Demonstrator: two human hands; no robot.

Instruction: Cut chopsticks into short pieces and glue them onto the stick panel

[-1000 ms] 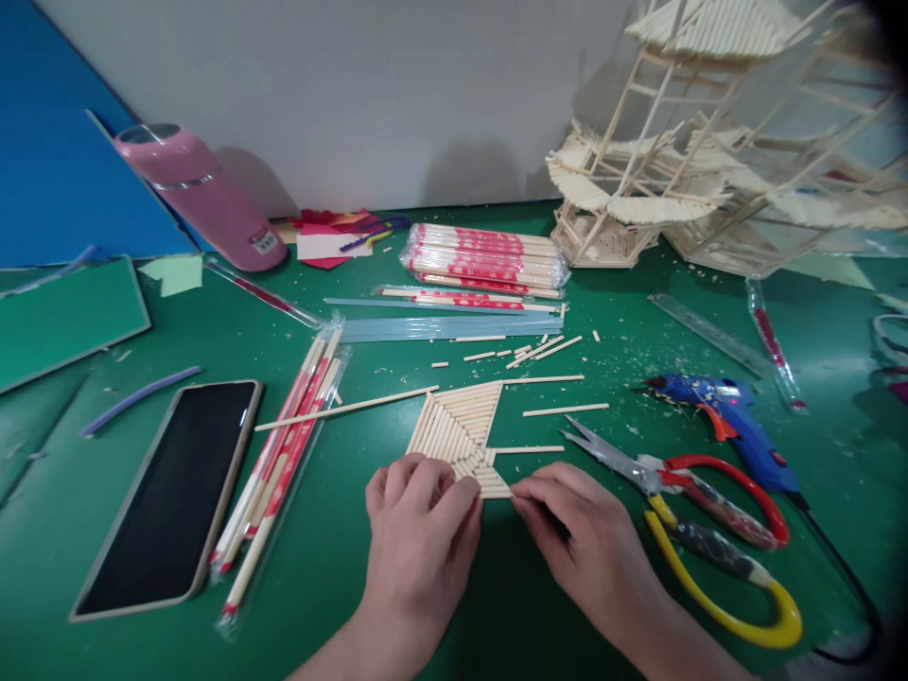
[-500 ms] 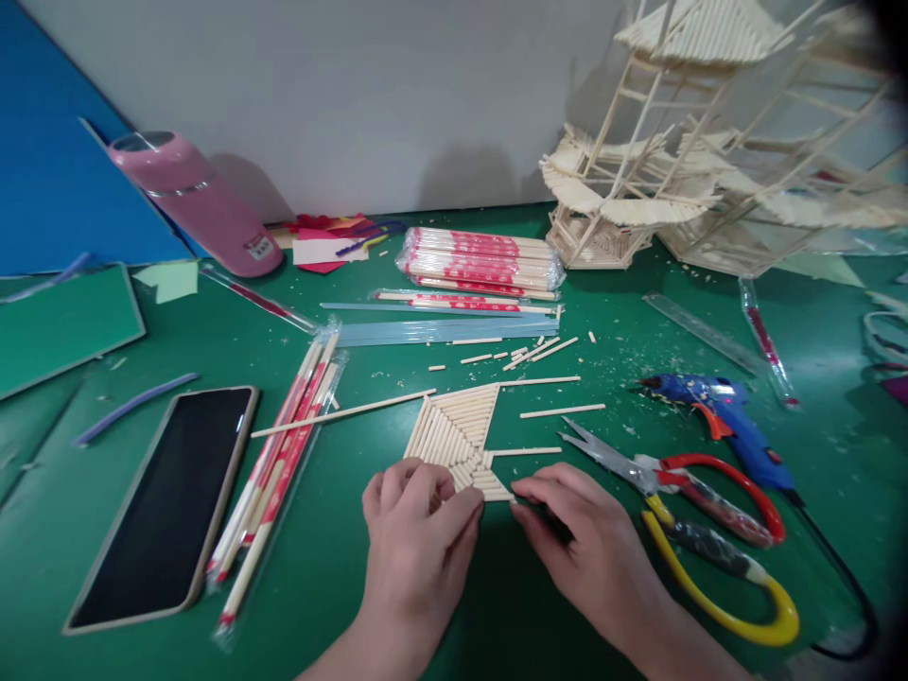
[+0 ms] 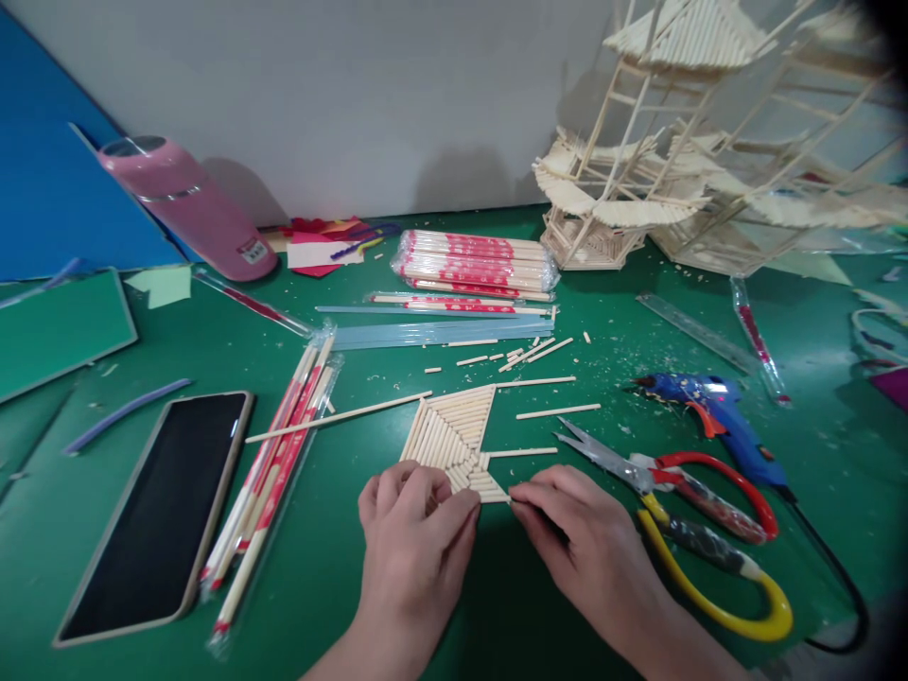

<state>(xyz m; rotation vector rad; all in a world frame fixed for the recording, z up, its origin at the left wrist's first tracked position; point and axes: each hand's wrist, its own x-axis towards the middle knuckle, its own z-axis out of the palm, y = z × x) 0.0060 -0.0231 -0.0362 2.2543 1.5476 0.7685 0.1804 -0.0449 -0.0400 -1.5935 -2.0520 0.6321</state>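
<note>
Item: stick panel point(image 3: 454, 430), flat on the green mat point(image 3: 355, 586), mid-assembly. Left hand point(image 3: 415, 534) presses curled fingers on its near edge; right hand point(image 3: 582, 539) pinches the near right corner. Next: likely seating 1 more stick squarely. Shears point(image 3: 681, 515) just right.

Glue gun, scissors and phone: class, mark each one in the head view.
glue gun point(image 3: 716, 416), head view, on its blue body.
scissors point(image 3: 610, 457), head view, on the metal blades.
phone point(image 3: 160, 501), head view, on its dark screen.
</note>
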